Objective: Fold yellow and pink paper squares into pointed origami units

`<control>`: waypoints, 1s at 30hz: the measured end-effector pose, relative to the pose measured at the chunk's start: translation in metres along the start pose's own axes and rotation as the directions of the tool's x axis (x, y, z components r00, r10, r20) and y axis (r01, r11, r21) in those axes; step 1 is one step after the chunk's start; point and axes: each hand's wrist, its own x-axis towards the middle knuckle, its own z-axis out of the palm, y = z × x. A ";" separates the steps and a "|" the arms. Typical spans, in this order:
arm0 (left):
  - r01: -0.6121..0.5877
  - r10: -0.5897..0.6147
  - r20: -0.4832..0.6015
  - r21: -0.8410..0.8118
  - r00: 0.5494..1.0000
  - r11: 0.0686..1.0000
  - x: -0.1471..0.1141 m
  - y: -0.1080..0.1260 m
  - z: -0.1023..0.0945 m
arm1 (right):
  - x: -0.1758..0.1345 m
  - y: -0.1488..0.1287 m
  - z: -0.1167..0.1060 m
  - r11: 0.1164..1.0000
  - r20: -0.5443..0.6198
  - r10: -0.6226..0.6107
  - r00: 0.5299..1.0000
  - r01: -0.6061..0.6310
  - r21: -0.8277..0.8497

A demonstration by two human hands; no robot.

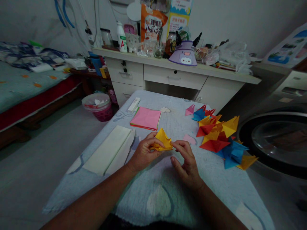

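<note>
A yellow folded origami paper (pixel 163 138) is held above the middle of the cloth-covered table, its upper part rising to a point. My left hand (pixel 146 149) pinches it from the left between thumb and fingers. At its right corner, the fingertips of my right hand (pixel 186 163) touch the paper, while the thumb stands apart, lower down. Beyond my left hand lies a stack of square coloured paper (pixel 145 118), pink on top. To the right sits a pile of folded paper pieces (pixel 217 134) in red, yellow, blue and pink.
A pale folded sheet (pixel 109 148) lies left on the table (pixel 155 198), and a small white box (pixel 133 104) at the back left. Behind stands a white drawer cabinet (pixel 160 72) crowded with items. A washing machine (pixel 283 137) is at right; a pink bin (pixel 102 110) stands left.
</note>
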 end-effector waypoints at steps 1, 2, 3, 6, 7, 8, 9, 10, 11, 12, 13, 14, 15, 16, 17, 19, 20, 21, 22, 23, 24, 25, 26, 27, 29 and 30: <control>-0.001 0.001 -0.002 0.000 1.000 1.000 0.000 0.001 0.000 | 0.000 0.000 0.000 1.000 -0.002 -0.004 1.000 0.004 0.002; -0.003 0.003 -0.002 0.000 1.000 1.000 0.000 0.001 0.000 | 0.001 0.000 0.000 1.000 -0.004 -0.008 1.000 0.008 0.004; -0.008 0.008 -0.001 0.003 1.000 1.000 0.000 0.002 0.001 | 0.001 0.000 0.000 1.000 -0.004 -0.010 1.000 0.010 0.006; -0.029 0.029 0.002 0.036 1.000 0.999 0.000 0.002 0.001 | 0.001 0.000 0.000 1.000 0.002 -0.008 1.000 0.008 0.009; -0.036 0.036 0.002 0.051 0.999 0.998 0.000 0.002 0.002 | 0.001 0.000 0.000 1.000 0.005 -0.008 1.000 0.008 0.011; -0.042 0.042 0.003 0.066 0.999 0.997 0.000 0.001 0.002 | 0.001 0.000 0.000 1.000 0.008 -0.008 1.000 0.008 0.014; -0.050 0.050 0.002 0.078 0.999 0.996 0.000 0.000 0.001 | 0.000 0.000 0.000 1.000 0.011 -0.009 1.000 0.009 0.017; -0.056 0.056 0.004 0.088 0.998 0.995 -0.001 -0.001 0.001 | 0.000 0.000 0.000 1.000 0.012 -0.014 1.000 0.014 0.021; -0.061 0.060 0.008 0.096 0.998 0.994 -0.001 -0.002 0.001 | 0.000 0.000 0.000 0.999 0.013 -0.019 1.000 0.019 0.026; -0.062 0.061 0.013 0.102 0.998 0.993 -0.001 -0.002 0.001 | 0.000 0.000 0.000 0.999 0.012 -0.025 1.000 0.025 0.030; -0.062 0.060 0.022 0.109 0.998 0.992 -0.001 -0.002 0.001 | 0.000 -0.001 0.000 0.999 0.011 -0.032 0.999 0.031 0.033; -0.063 0.060 0.029 0.116 0.998 0.991 -0.001 -0.001 0.001 | 0.000 -0.001 0.000 0.999 0.008 -0.036 0.999 0.036 0.036; -0.063 0.059 0.037 0.125 0.998 0.990 -0.001 0.000 0.001 | 0.000 -0.001 0.000 0.999 0.006 -0.037 0.999 0.036 0.037; -0.064 0.059 0.043 0.133 0.997 0.989 -0.001 0.001 0.002 | 0.001 -0.002 0.000 0.999 0.004 -0.033 0.999 0.032 0.037; -0.065 0.059 0.047 0.140 0.997 0.988 -0.001 0.002 0.002 | 0.001 -0.002 -0.001 0.999 0.004 -0.026 1.000 0.026 0.035; -0.060 0.053 0.051 0.149 0.997 0.987 -0.001 0.004 0.003 | 0.001 -0.002 -0.001 0.999 0.009 -0.010 1.000 0.010 0.032; -0.053 0.046 0.050 0.154 0.998 0.987 -0.001 0.005 0.003 | 0.001 -0.003 -0.001 0.999 0.014 -0.006 1.000 0.006 0.034; -0.046 0.038 0.052 0.161 0.998 0.986 -0.001 0.005 0.004 | 0.002 -0.003 -0.001 0.999 0.016 -0.005 1.000 0.004 0.040; -0.041 0.032 0.056 0.171 0.998 0.984 -0.002 0.005 0.004 | 0.002 -0.003 -0.001 0.999 0.019 -0.003 1.000 0.002 0.048; -0.038 0.027 0.059 0.182 0.998 0.983 -0.002 0.005 0.004 | 0.003 -0.003 0.000 0.998 0.019 0.002 1.000 -0.003 0.055; -0.034 0.023 0.059 0.193 0.998 0.981 -0.002 0.004 0.004 | 0.003 -0.003 0.000 0.998 0.017 0.010 1.000 -0.011 0.061; -0.031 0.019 0.058 0.204 0.998 0.978 -0.002 0.004 0.004 | 0.004 -0.003 0.001 0.998 0.010 0.023 1.000 -0.024 0.066; -0.029 0.018 0.054 0.213 0.998 0.977 -0.002 0.003 0.004 | 0.004 -0.002 0.001 0.997 -0.004 0.041 0.999 -0.041 0.073; -0.028 0.018 0.047 0.219 0.999 0.975 -0.003 0.003 0.004 | 0.004 -0.001 0.002 0.994 -0.025 0.064 0.998 -0.061 0.085; -0.028 0.020 0.035 0.227 0.999 0.973 -0.003 0.002 0.004 | 0.003 0.001 0.003 0.989 -0.066 0.106 0.992 -0.098 0.113; -0.031 0.024 0.033 0.231 0.999 0.973 -0.003 0.002 0.004 | 0.003 0.001 0.003 0.987 -0.074 0.118 0.990 -0.109 0.119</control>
